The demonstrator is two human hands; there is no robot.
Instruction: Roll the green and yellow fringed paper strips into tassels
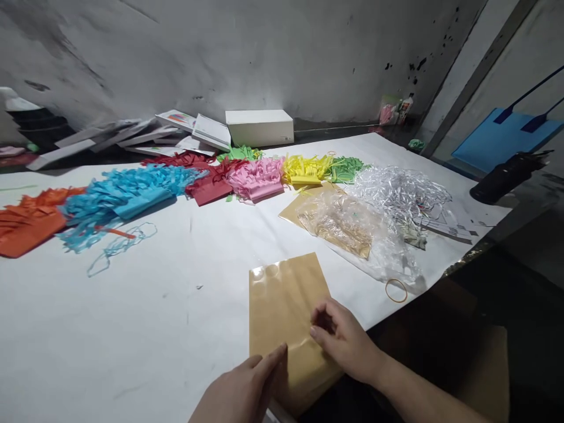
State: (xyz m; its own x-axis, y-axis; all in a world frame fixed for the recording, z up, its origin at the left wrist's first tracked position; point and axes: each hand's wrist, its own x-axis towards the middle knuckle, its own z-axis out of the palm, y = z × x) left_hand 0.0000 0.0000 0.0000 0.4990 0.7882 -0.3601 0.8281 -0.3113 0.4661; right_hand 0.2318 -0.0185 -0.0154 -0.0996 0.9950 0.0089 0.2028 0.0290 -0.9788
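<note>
A glossy tan sheet [282, 299] lies flat on the white-covered table [154, 329] near its front edge. My left hand [240, 390] rests at the sheet's lower left corner, fingers stretched out and touching its edge. My right hand [343, 338] lies on the sheet's right side with its fingers curled in, pinching at the sheet's surface. What the fingertips hold, if anything, is too small to make out.
Bundles of fringed paper run across the back: orange [26, 226], blue [127, 197], dark red [209, 182], pink [258, 179], yellow [306, 170], green [346, 169]. A clear bag with tan sheets [348, 226], silver shreds [399, 194], a rubber band [396, 290], a white box [259, 126].
</note>
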